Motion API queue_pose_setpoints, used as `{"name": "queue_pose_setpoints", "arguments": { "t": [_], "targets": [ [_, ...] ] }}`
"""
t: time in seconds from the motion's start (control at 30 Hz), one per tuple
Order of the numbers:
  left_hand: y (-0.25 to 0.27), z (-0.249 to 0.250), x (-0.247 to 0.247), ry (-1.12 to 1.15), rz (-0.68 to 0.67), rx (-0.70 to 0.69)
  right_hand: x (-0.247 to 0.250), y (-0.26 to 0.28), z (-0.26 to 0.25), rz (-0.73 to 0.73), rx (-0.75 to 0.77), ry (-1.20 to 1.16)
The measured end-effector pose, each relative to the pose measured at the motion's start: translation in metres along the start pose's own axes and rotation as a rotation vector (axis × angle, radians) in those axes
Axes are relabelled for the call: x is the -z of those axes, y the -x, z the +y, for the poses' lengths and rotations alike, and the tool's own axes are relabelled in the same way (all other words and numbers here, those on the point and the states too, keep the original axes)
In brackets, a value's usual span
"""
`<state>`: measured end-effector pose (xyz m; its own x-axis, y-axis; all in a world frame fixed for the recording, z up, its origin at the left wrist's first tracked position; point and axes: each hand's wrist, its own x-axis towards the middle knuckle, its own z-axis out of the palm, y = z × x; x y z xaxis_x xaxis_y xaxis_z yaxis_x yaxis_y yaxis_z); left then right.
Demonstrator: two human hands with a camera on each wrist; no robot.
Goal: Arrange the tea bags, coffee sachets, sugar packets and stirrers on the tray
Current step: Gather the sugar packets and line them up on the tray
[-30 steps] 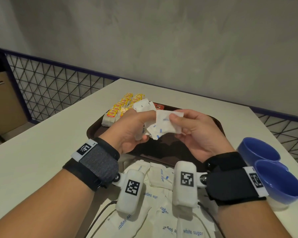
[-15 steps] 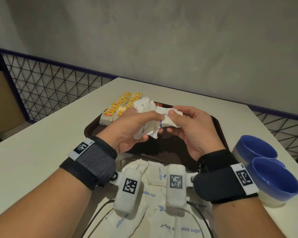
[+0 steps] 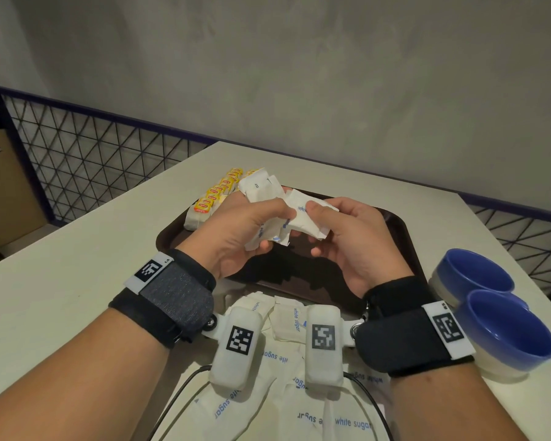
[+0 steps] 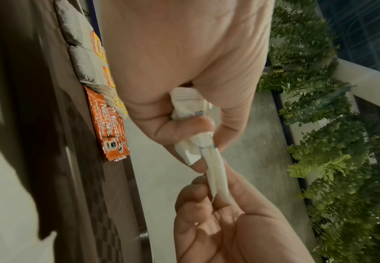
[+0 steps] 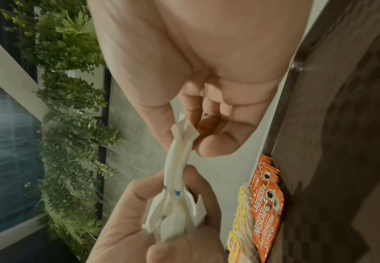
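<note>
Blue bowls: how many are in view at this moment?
2. Both stand on the table's right edge, beside the brown tray: the near blue bowl by the right wrist, the far blue bowl just behind it, touching. None seems hidden.

1. The sugar packets (image 3: pixel 303 218) are matt white paper, a little creased.
2. The coffee sachets (image 4: pixel 111 124) are glossy orange foil.
3. The tray (image 3: pixel 404 237) looks like dark plastic with a textured surface.
4. The bowls (image 3: pixel 503 332) are glossy blue.

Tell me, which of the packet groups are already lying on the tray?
The yellow-labelled tea bags and the orange coffee sachets lie at the tray's far edge. The white sugar packets lie on the table.
</note>
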<state>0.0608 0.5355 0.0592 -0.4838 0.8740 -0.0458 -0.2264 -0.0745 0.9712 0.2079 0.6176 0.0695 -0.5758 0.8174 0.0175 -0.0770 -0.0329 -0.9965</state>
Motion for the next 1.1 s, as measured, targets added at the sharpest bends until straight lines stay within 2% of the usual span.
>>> {"name": "queue_pose_setpoints", "arguments": {
  "t": [0.23,0.53,0.73,0.8,0.87,0.97,1.03,1.1],
  "targets": [
    [0.007,0.005,0.000,-0.061,-0.116,-0.041,0.000,0.002,0.000,-0.017,0.018,-0.006],
    [0.015,0.013,-0.004,-0.052,-0.090,-0.001,0.005,0.002,-0.007,0.000,0.008,0.061],
    [0.008,0.033,0.018,0.067,-0.014,0.022,0.013,0.004,-0.025,0.156,0.029,-0.290],
    [0.006,0.035,0.032,0.076,0.023,0.028,0.016,0.002,-0.025,0.193,0.031,-0.325],
    [0.006,0.034,0.043,0.139,0.033,0.060,0.018,-0.006,-0.026,0.202,0.014,-0.285],
    [0.004,0.032,0.052,0.257,0.024,0.109,0.022,-0.035,-0.033,0.124,-0.089,-0.180],
    [0.003,0.029,0.053,0.288,-0.011,0.114,0.026,-0.061,-0.039,0.131,-0.140,0.023],
    [0.004,0.026,0.052,0.263,-0.044,0.120,0.031,-0.090,-0.045,0.155,-0.140,0.339]
  ]
}}
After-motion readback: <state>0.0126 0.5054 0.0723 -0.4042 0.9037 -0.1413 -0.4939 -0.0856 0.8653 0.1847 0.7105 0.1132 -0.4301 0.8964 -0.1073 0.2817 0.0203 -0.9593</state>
